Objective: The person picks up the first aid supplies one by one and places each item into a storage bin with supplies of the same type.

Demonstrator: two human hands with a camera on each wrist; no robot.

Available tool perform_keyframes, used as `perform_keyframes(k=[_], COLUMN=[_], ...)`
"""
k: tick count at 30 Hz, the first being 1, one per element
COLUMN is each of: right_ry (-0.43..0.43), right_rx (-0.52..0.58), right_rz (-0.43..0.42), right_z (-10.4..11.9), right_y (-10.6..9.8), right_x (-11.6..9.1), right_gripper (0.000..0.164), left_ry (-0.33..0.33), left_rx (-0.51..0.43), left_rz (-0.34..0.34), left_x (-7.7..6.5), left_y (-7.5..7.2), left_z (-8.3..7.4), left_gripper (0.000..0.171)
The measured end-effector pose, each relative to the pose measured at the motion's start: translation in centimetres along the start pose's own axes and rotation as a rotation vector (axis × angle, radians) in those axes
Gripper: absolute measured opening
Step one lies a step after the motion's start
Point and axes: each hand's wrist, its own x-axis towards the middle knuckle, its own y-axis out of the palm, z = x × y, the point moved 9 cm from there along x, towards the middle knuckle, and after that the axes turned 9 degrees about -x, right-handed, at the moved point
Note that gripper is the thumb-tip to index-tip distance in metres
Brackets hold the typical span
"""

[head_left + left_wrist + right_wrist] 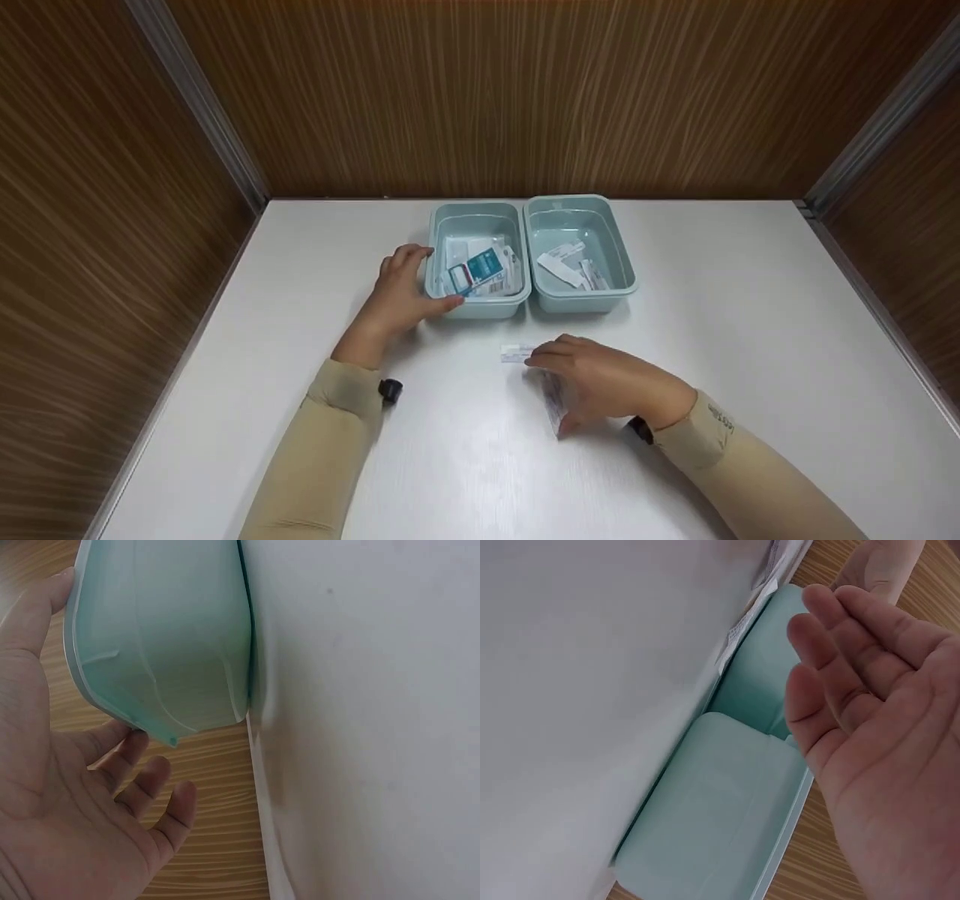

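Note:
My left hand (401, 292) is at the near left corner of the left light-green plastic bin (487, 307). Its thumb and index finger touch the rim, while the other fingers bend loosely outside the wall, as the left wrist view shows. Low above the table, my right hand (604, 379) has its fingers extended and apart from the thumb. Under it lies a clear printed packet (553, 401), partly covered by the hand. A small white printed packet (514, 353) sits by the right fingertips. In the right wrist view the palm (900, 757) holds nothing visible.
Inside the left bin are a teal-and-white packet (486, 262) and other packaging. The right bin (581, 300), close beside it, contains several white slim packets (561, 270). Both stand on a white table (720, 300) with wood-grain panels (480, 97) around it.

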Motion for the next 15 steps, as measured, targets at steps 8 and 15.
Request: perform_keyframes(k=[8,15], right_ry=[0.036,0.075], right_rx=[-0.038,-0.014], right_rz=[0.046,0.082], right_z=[0.18,0.24], right_y=[0.89,1.06], right_x=[0.12,0.20], right_gripper=[0.093,0.085], left_ry=[0.000,-0.003], left_rx=[-0.002,-0.010], left_rz=[-0.008,-0.009], left_x=[-0.02,-0.05], left_y=[0.02,-0.03], left_z=[0.08,0.00], left_gripper=[0.107,0.107])
